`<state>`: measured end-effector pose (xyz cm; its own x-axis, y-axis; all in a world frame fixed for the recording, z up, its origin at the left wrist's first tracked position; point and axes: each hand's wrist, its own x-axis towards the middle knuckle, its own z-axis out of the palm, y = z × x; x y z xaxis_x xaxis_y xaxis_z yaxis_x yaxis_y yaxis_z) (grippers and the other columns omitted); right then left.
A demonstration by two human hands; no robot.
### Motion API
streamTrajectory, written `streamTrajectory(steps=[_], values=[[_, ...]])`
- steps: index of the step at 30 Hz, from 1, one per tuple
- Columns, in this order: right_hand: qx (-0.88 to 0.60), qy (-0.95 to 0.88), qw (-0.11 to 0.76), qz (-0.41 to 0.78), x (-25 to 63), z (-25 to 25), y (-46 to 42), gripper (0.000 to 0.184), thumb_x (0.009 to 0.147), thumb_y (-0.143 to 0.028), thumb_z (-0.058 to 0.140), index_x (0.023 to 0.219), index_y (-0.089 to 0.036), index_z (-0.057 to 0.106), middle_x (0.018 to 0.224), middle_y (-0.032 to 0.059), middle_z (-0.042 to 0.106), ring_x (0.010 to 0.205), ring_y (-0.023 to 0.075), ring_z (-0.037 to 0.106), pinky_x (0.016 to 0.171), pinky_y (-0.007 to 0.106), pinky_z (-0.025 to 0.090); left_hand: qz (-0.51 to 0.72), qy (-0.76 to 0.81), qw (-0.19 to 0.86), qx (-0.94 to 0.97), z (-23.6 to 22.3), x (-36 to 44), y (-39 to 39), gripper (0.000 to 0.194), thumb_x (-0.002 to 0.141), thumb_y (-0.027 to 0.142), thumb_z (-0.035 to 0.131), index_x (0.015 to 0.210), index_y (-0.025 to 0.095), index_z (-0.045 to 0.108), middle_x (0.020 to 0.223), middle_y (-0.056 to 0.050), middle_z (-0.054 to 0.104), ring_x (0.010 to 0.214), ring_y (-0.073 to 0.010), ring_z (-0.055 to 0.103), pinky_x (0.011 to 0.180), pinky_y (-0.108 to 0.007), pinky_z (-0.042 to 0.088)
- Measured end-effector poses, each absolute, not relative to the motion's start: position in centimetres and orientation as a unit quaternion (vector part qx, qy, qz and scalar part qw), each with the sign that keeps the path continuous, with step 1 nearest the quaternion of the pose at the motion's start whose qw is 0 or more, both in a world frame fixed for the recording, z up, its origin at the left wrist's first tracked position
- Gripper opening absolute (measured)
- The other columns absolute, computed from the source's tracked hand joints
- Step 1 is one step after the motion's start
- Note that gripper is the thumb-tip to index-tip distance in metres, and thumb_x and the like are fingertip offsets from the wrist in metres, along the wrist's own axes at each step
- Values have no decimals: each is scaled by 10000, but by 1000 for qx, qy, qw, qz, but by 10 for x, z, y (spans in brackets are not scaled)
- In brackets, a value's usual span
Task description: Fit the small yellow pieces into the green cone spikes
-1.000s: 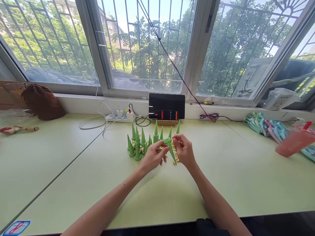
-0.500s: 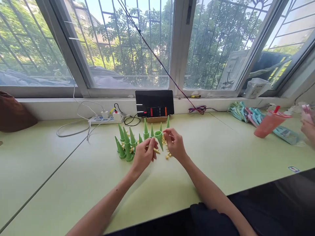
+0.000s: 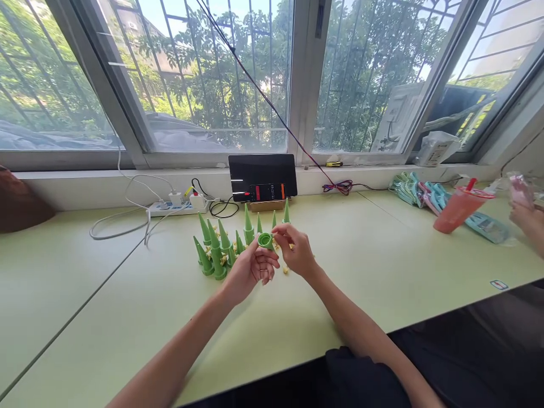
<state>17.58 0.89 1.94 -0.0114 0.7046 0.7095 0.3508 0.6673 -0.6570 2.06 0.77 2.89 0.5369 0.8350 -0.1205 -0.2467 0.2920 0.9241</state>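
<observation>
A hollow green plastic cone (image 3: 266,241) is tilted with its round open end facing me. My left hand (image 3: 250,267) holds it from the left between thumb and fingers, the palm turned partly up. On the other side, the pinched fingertips of my right hand (image 3: 298,249) meet the cone's rim; anything small between them is hidden. Just left of and behind my hands, several green cones (image 3: 217,255) stand point up on the table, some stacked on others. Small yellow pieces (image 3: 285,270) lie scattered among the cones and under my hands.
A dark tablet (image 3: 261,170) leans behind the cones, a phone (image 3: 267,192) in front of it. A power strip (image 3: 172,208) with cables lies to the left. On the right are a red drink cup (image 3: 461,211), bagged items (image 3: 408,191) and another person's hand (image 3: 527,218).
The cone has turned so its opening faces me more directly. My left hand has rolled palm up with fingers loosened, and my right fingertips have come in to the rim.
</observation>
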Motion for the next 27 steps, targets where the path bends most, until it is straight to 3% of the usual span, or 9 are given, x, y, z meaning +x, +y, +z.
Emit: streamTrajectory(steps=[9,16,19,24,27], values=[[-385,-685,595,168,176,21,8,155,948,-313,456,937,-213,574,715,-3,601,572,116,535,586,237,480,391,282,688,543,28,20,7,512,853,617,541,910,113,605,879,-123,670,509,-113,557,400,-226,410],[-381,-674,604,190,176,20,8,169,943,-331,466,930,-208,581,716,5,608,570,120,558,547,237,487,408,291,612,612,30,19,4,397,872,564,558,871,170,510,633,27,509,508,-121,573,401,-216,434],[-384,-670,607,189,176,20,8,158,938,-325,479,925,-207,582,742,17,628,639,139,604,586,247,495,420,295,582,631,32,19,4,371,861,537,587,842,185,469,619,59,431,501,-127,588,378,-216,442],[-367,-668,614,206,176,22,7,140,939,-317,485,937,-208,572,795,41,670,821,191,691,651,271,521,439,295,533,661,33,21,4,330,856,480,611,925,175,508,789,18,492,503,-113,610,358,-220,461],[-373,-669,612,198,176,22,7,144,940,-316,482,939,-205,574,810,47,687,762,178,682,618,265,512,449,296,507,674,30,21,5,337,857,466,613,1013,176,538,898,-17,541,499,-97,602,357,-220,469]])
